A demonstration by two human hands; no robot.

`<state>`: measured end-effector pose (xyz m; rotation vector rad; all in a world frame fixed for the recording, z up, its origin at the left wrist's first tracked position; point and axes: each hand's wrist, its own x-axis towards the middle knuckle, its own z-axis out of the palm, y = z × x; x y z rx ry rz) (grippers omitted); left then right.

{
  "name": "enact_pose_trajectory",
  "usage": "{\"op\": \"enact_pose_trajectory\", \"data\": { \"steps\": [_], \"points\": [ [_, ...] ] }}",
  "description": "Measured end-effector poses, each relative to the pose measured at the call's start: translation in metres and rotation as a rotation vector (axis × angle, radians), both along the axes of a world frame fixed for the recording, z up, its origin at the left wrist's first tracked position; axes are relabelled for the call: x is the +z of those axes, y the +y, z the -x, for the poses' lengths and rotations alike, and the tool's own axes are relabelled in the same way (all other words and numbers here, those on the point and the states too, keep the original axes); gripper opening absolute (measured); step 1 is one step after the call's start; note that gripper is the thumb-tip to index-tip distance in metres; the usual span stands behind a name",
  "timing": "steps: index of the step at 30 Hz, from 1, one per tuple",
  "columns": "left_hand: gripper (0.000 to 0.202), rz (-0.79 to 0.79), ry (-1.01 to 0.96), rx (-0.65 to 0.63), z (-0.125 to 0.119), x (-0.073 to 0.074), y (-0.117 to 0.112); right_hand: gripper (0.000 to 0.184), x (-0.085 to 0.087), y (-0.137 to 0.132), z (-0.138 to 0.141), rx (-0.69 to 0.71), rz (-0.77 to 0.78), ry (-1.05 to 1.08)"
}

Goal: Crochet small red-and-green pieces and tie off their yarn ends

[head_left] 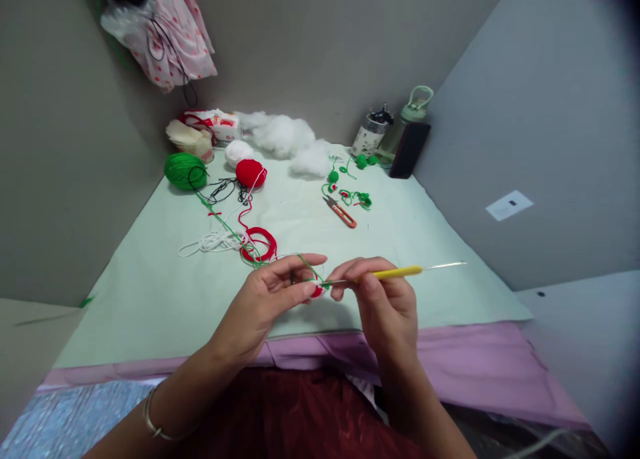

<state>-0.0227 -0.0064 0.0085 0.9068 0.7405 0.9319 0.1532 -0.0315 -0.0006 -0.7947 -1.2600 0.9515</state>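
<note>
My left hand (275,292) pinches a small red, white and green crochet piece (317,290) between thumb and fingers, its index finger stretched out with green yarn (311,267) running over it. My right hand (383,299) grips a crochet hook (397,272) by its yellow handle; the hook's thin metal tip meets the crochet piece, and its other metal end points right. From the left hand, strands lead back to a coil of red yarn (273,242) and a loose heap of white yarn (215,242). How the tip sits in the stitches is too small to tell.
Green (185,171), red (251,173) and white (239,154) yarn balls stand at the back left. White stuffing (283,136) lies behind. Orange thread snips (341,212) rest near small green crochet pieces (363,199). A phone (410,150) leans on a bottle (414,109) at the right.
</note>
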Motion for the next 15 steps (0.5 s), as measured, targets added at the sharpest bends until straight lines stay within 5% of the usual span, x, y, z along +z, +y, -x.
{"op": "enact_pose_trajectory", "data": {
  "steps": [9,15],
  "points": [
    [0.036,-0.104,0.105,0.064,-0.002,-0.003,-0.001,0.023,0.007,-0.012,-0.002,-0.157,-0.293,-0.482],
    [0.036,-0.134,0.138,0.128,-0.005,0.001,-0.002,0.022,0.005,-0.011,0.0,-0.195,-0.325,-0.531]
  ]
}}
